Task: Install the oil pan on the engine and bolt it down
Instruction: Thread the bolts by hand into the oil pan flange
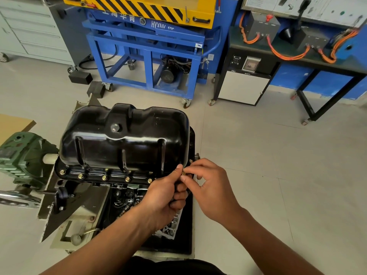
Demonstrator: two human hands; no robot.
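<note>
Right hand (208, 187) pinches bolt (183, 173) beside left hand (166, 193)

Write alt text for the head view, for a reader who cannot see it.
Two bare hands meet at the near right corner of a black oil pan seated on an engine; the right hand pinches a small brass bolt, the left hand curled beside it. Five more bolts sit along the pan's near flange.
</note>
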